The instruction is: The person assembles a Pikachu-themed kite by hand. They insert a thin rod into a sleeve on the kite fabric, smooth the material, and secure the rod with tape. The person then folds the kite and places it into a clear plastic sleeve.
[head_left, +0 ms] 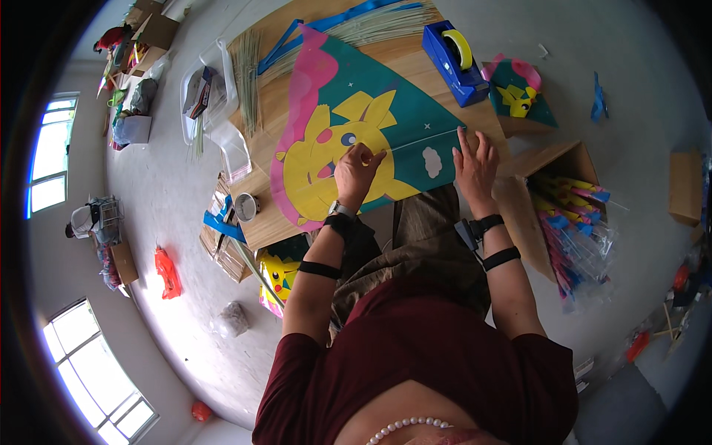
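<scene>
One triangular sheet (348, 122), probably fabric

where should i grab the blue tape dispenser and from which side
Probably across the long sides of the blue tape dispenser, from above with the nearer right hand: its body is elongated, and the yellow tape roll occupies the far part.

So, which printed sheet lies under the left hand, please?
The large triangular sheet on the wooden table; the other sheets lie beyond the table's edges.
</scene>
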Action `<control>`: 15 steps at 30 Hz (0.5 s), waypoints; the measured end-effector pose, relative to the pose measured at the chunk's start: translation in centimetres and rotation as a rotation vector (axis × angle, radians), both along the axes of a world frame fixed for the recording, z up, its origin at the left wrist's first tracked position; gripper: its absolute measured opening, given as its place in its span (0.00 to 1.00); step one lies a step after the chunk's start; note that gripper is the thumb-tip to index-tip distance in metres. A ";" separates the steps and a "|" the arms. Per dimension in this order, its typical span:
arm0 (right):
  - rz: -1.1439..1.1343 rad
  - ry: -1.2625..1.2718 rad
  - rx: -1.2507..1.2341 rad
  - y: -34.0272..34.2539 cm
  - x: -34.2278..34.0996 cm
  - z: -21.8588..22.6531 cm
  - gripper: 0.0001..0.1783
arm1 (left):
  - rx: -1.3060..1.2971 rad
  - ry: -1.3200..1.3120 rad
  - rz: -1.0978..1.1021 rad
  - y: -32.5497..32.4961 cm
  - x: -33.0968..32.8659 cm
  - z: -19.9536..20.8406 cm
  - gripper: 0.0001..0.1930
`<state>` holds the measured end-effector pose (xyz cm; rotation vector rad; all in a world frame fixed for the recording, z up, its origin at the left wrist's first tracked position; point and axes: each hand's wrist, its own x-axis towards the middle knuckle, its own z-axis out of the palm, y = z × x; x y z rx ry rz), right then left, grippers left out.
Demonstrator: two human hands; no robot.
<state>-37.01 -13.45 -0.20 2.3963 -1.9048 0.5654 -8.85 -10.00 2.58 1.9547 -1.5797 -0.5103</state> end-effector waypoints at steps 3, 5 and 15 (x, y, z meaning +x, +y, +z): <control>-0.003 -0.003 0.008 -0.1 0.0 0.0 0.29 | 0.002 0.003 -0.001 -0.1 0.0 0.0 0.20; -0.005 -0.005 0.011 -0.1 0.0 -0.1 0.29 | 0.007 0.008 -0.001 -0.1 -0.1 0.0 0.20; -0.009 -0.009 0.007 -0.1 0.1 -0.1 0.29 | 0.024 0.007 0.010 -0.1 -0.2 0.2 0.20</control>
